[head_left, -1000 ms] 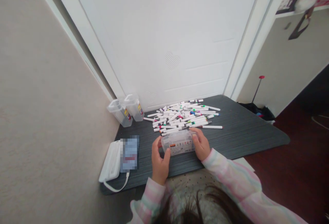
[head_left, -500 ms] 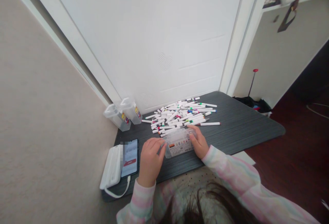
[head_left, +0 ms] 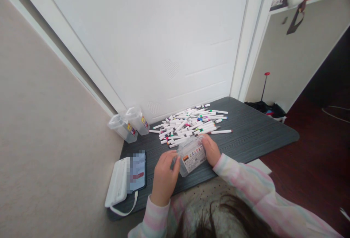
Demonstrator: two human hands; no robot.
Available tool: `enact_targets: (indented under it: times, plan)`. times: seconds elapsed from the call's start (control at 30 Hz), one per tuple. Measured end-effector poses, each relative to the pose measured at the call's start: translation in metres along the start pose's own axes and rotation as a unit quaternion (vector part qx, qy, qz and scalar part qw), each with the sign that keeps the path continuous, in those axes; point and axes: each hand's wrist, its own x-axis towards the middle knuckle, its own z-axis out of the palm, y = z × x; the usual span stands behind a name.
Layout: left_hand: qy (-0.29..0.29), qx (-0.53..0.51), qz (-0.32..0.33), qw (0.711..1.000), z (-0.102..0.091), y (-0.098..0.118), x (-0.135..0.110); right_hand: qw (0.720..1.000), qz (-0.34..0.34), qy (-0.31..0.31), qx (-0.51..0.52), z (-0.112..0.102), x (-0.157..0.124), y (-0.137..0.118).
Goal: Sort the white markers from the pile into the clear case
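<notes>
A clear plastic marker case (head_left: 191, 159) with a printed label is tilted between my two hands, close to the table's near edge. My left hand (head_left: 165, 174) grips its left end, thumb along the side. At the right end, my right hand (head_left: 210, 150) closes round the upper corner. Just beyond the case lies a loose heap of white markers (head_left: 188, 123) with caps in several colours. Whether anything is inside the case, I cannot make out.
Two clear plastic containers (head_left: 125, 128) stand at the table's back left. A phone (head_left: 138, 172) lies beside a white power bank (head_left: 117, 179) with a cable, left of my hands. The dark table (head_left: 254, 132) meets a white door (head_left: 153, 30) behind.
The case has been tipped up, so its label faces me more. Both hands have turned with it, and the view has shifted slightly. The markers lie as before.
</notes>
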Motion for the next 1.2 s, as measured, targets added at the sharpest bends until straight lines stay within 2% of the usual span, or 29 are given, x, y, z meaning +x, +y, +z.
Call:
enact_targets:
  times: [0.3,0.7,1.0,1.2]
  plan:
    - [0.003,0.006,0.026,1.000,0.005,0.006,-0.004,1.000,0.011,0.025,-0.004,-0.001,0.001,0.004]
    - [0.058,0.030,0.043,0.997,0.015,0.010,-0.007,0.999,0.012,0.046,-0.011,-0.001,0.002,0.005]
    - [0.057,0.035,0.042,0.997,0.018,0.012,-0.004,0.998,0.019,0.051,-0.013,-0.001,0.002,0.003]
    - [0.068,0.024,0.010,0.997,0.017,0.015,-0.002,0.999,0.011,0.052,-0.006,-0.001,0.002,0.005]
